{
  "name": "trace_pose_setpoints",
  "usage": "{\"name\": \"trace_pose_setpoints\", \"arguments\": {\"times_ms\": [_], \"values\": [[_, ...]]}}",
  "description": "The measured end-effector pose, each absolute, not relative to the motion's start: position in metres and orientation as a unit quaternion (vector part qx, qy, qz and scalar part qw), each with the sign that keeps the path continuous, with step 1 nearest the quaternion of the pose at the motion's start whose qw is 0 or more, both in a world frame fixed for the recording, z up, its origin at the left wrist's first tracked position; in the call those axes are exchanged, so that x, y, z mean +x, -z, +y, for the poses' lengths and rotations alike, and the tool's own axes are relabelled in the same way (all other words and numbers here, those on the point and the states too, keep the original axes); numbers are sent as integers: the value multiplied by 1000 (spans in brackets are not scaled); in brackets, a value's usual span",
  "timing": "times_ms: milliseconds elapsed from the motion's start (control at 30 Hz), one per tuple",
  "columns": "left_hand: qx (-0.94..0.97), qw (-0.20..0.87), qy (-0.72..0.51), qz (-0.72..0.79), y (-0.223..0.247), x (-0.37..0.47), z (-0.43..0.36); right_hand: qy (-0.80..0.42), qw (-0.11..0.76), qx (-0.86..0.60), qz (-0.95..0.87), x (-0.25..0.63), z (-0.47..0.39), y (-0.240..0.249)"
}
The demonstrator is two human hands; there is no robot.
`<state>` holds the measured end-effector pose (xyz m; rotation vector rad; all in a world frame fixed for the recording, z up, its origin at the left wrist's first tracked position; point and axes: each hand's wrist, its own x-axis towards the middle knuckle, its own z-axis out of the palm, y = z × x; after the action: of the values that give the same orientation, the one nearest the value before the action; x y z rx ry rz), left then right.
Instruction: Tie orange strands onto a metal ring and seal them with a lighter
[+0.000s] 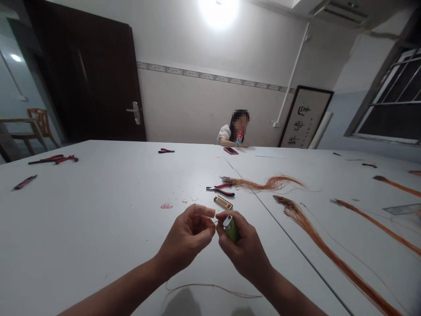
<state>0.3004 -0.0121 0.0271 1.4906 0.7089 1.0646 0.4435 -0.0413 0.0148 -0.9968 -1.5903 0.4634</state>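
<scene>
My right hand is wrapped round a green lighter, its metal top facing up. Its thumb and forefinger meet close to the fingertips of my left hand. The left thumb and fingers pinch a thin line, of which only a tiny dark bit shows between the hands. Below the wrists, a loose orange-brown line curves over the white table. Just beyond my fingertips lies a small gold-and-red patterned box. Behind it rest red-and-black pliers, their jaws pointing left.
Bundles of orange line with dark hook-like ends lie ahead and to the right. More pliers sit far off and at left. Small crumbs dot the table. A person sits opposite, near a phone.
</scene>
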Motion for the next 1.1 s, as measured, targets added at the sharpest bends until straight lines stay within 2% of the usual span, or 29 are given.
{"name": "trace_pose_setpoints", "arguments": {"times_ms": [1100], "values": [[628,557,-454,300,-26,300,-12,-205,551,-441,-678,444,-42,-16]]}}
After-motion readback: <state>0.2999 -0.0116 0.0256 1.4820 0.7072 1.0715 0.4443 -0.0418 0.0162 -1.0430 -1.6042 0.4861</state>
